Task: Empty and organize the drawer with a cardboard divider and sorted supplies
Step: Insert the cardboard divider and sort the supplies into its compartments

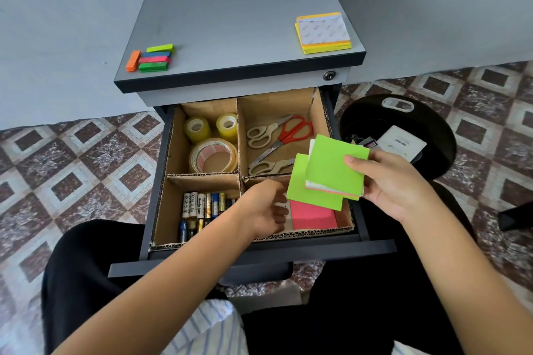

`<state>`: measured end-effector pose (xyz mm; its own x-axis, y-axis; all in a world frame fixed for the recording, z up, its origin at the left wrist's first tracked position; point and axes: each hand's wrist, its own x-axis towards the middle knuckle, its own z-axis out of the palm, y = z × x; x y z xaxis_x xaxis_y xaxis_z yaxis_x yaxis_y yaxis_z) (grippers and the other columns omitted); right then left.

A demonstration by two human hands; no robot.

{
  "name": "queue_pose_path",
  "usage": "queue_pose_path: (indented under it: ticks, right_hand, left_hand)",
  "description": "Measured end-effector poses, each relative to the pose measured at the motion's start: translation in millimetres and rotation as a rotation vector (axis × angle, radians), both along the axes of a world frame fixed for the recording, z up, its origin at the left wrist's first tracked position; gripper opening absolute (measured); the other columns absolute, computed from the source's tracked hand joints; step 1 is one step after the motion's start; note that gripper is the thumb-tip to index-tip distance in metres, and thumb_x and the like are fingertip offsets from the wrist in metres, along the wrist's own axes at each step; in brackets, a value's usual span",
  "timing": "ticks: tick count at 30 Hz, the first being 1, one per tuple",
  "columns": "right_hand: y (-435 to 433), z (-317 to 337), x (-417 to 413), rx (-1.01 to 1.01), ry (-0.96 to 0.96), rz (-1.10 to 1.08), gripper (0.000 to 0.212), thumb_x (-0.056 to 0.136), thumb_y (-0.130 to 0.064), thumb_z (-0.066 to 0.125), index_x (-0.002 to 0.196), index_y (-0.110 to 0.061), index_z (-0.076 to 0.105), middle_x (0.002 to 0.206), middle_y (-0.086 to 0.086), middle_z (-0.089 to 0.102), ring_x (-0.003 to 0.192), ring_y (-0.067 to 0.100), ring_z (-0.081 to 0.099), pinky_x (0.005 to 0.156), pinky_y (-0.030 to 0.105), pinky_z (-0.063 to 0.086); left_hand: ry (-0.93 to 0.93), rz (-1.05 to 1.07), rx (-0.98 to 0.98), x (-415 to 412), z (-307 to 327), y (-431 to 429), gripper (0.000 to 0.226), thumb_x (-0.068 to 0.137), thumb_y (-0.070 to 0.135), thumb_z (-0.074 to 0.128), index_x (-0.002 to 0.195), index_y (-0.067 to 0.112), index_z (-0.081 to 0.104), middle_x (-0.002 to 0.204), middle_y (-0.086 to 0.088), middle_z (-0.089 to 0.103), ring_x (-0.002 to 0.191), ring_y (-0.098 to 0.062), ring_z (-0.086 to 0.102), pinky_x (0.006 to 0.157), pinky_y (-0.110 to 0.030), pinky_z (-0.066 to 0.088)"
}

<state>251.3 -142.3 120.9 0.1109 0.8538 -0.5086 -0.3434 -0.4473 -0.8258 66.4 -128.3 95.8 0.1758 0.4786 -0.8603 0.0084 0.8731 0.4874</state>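
Head view: at the far left of the grey cabinet top [230, 23], a small cluster of coloured tabs [151, 60] was seen lying near the front edge. Below it, the drawer [253, 252] was pulled out, and a cardboard divider [238, 135] was fitted inside, splitting it into four compartments. In the back left compartment three tape rolls [213, 155] were kept, two small ones behind a wide one. In the front left compartment batteries [202, 204] were laid side by side in two rows.

The left hand [265, 207] was reached into the front right compartment with its fingers curled; whether anything was grasped there could not be told, as the fingertips were partly hidden. In the back right compartment three pairs of scissors [294, 130] were laid, one with red handles. A pink pad [313, 215] was seen flat in the front right compartment, just beside the left hand. Farther back, a yellow stack of notes [323, 33] was left at the right front corner of the cabinet top.

Green note pads [331, 166] were held above the front right compartment, tilted and fanned apart. They were grasped by the right hand [392, 181], with the thumb pressed on top. At the right, a black bin [403, 135] holding papers was seen on the patterned floor.
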Motion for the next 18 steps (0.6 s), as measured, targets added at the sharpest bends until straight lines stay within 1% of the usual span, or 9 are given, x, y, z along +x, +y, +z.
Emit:
queue_pose_path:
  ticks: [2,4,6,7,10,12,14,16,18]
  right_hand:
    - [-2,-1,-4,-0.017,-0.006,0.002,0.023,0.086,0.0,0.059,0.106,-0.006,0.05,0.1,0.015,0.064,0.082,0.024,0.065,0.057,0.034,0.059]
    - [-4,-2,-13,-0.026,-0.009,0.056,0.026,0.084,-0.001,0.061,0.106,-0.006,0.049,0.104,0.016,0.064,0.085,0.024,0.064,0.061,0.036,0.059]
    - [-7,-3,-25,-0.025,-0.044,0.101,0.022,0.084,-0.002,0.061,0.101,-0.007,0.048,0.103,0.016,0.064,0.088,0.025,0.064,0.071,0.041,0.058]
    - [-10,-5,-33,-0.02,-0.084,0.105,0.02,0.085,-0.003,0.061,0.099,-0.009,0.048,0.101,0.015,0.065,0.088,0.025,0.065,0.077,0.044,0.056]
    - [-16,-15,-55,0.03,-0.273,0.074,0.013,0.086,-0.01,0.065,0.093,-0.011,0.054,0.098,0.013,0.067,0.089,0.026,0.066,0.086,0.05,0.053]
    - [-20,-21,-68,0.099,-0.43,0.066,0.007,0.085,-0.016,0.066,0.086,-0.012,0.061,0.093,0.013,0.068,0.09,0.03,0.065,0.083,0.054,0.053]
    - [-22,-22,-74,0.152,-0.54,0.061,0.008,0.087,-0.017,0.065,0.084,-0.01,0.067,0.089,0.012,0.069,0.089,0.03,0.065,0.083,0.053,0.052]
    - [-20,-18,-75,0.171,-0.567,0.083,0.01,0.089,-0.015,0.062,0.087,-0.01,0.071,0.088,0.009,0.071,0.091,0.028,0.065,0.085,0.05,0.052]
    - [-17,-16,-74,0.139,-0.493,0.108,0.013,0.09,-0.014,0.061,0.083,-0.019,0.071,0.088,0.005,0.071,0.093,0.028,0.066,0.087,0.048,0.052]
  left_hand:
    - [-0.113,0.051,0.031,-8,5,-3,0.025,0.095,0.027,0.04,0.084,0.013,0.058,0.075,-0.006,0.054,0.065,-0.018,0.047,0.063,-0.026,0.036]
    - [-0.259,0.114,0.075,-15,12,-10,0.036,0.099,0.033,0.034,0.099,0.01,0.061,0.09,-0.01,0.065,0.077,-0.023,0.06,0.071,-0.033,0.048]
    - [-0.352,0.136,0.103,-20,15,-17,0.042,0.101,0.037,0.03,0.114,0.009,0.059,0.098,-0.011,0.069,0.081,-0.026,0.067,0.069,-0.037,0.057]
    - [-0.36,0.145,0.121,-22,15,-20,0.043,0.101,0.037,0.03,0.116,0.008,0.059,0.099,-0.012,0.071,0.08,-0.025,0.069,0.067,-0.037,0.059]
    - [-0.347,0.193,0.17,-27,13,-28,0.036,0.101,0.03,0.034,0.108,0.008,0.063,0.099,-0.011,0.072,0.079,-0.022,0.071,0.071,-0.036,0.058]
    - [-0.333,0.213,0.196,-30,11,-33,0.032,0.1,0.026,0.037,0.104,0.008,0.063,0.097,-0.011,0.073,0.08,-0.021,0.071,0.074,-0.035,0.057]
    - [-0.323,0.237,0.228,-35,10,-36,0.03,0.1,0.024,0.038,0.1,0.008,0.063,0.094,-0.01,0.073,0.078,-0.02,0.071,0.073,-0.034,0.057]
    - [-0.326,0.25,0.263,-40,10,-37,0.029,0.1,0.023,0.039,0.1,0.007,0.063,0.092,-0.01,0.074,0.077,-0.02,0.071,0.072,-0.033,0.057]
    - [-0.328,0.253,0.294,-47,12,-37,0.028,0.099,0.022,0.04,0.104,0.006,0.063,0.094,-0.011,0.073,0.078,-0.02,0.072,0.069,-0.032,0.058]
